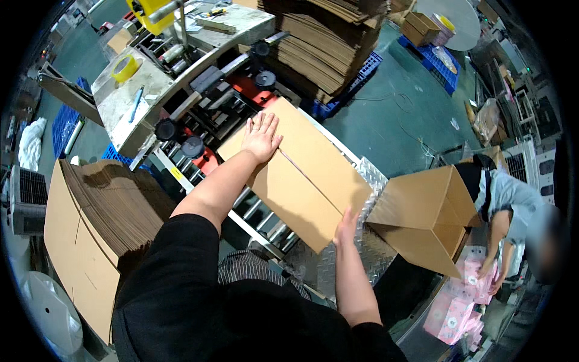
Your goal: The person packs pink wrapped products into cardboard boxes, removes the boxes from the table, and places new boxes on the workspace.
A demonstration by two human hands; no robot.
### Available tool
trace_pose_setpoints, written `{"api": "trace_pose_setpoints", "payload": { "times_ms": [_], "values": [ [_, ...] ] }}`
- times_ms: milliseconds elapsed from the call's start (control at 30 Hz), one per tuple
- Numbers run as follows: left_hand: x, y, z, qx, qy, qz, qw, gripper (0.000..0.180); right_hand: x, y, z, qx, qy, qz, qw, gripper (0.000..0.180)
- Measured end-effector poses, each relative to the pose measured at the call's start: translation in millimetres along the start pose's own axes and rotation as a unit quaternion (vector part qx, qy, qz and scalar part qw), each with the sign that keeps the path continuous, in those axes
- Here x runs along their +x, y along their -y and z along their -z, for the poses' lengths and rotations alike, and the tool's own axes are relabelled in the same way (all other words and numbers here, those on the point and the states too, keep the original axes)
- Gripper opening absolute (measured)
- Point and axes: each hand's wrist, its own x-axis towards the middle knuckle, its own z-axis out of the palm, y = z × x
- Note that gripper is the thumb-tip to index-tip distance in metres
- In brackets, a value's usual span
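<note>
A brown cardboard box [315, 175] lies slantwise in front of me on a roller conveyor, its two top flaps meeting at a narrow seam. My left hand [260, 140] rests flat on the top near the far left end, over the seam, with its fingers stretched out. At the near right end, my right hand [345, 228] grips the box by its edge; some of its fingers are hidden behind the cardboard. The box reaches from the carton sealing machine [211, 114], with its black knobs and red parts, to a metal tread plate [375, 176].
Flat cardboard is stacked at left [114, 205] and far centre [319, 48]. Yellow tape [125, 69] and a blue pen [137, 104] lie on a worktable [108, 96]. To the right, an open carton [416, 205] stands beside a co-worker [512, 199] handling pink packages [452, 314].
</note>
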Motion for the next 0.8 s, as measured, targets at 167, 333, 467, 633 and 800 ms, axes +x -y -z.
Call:
{"api": "trace_pose_setpoints", "payload": {
  "times_ms": [167,333,467,633,800],
  "values": [
    [-37,45,30,-0.014,0.025,-0.003,1.0,0.086,44,45,-127,0.131,0.036,-0.073,0.988,0.07],
    [-107,-6,67,-0.159,-0.011,-0.033,0.987,0.08,103,3,-140,0.045,0.04,0.002,0.998,0.071],
    [-172,-13,53,-0.197,-0.018,-0.059,0.978,0.081,78,47,-153,0.069,0.135,-0.13,0.98,0.062],
    [-228,5,114,-0.16,-0.03,-0.022,0.986,0.084,9,34,-127,-0.127,0.296,-0.181,0.929,0.035],
    [-353,64,163,-0.04,-0.088,0.123,0.988,0.088,-43,-12,-37,-0.164,0.374,-0.194,0.892,0.038]
  ]
}}
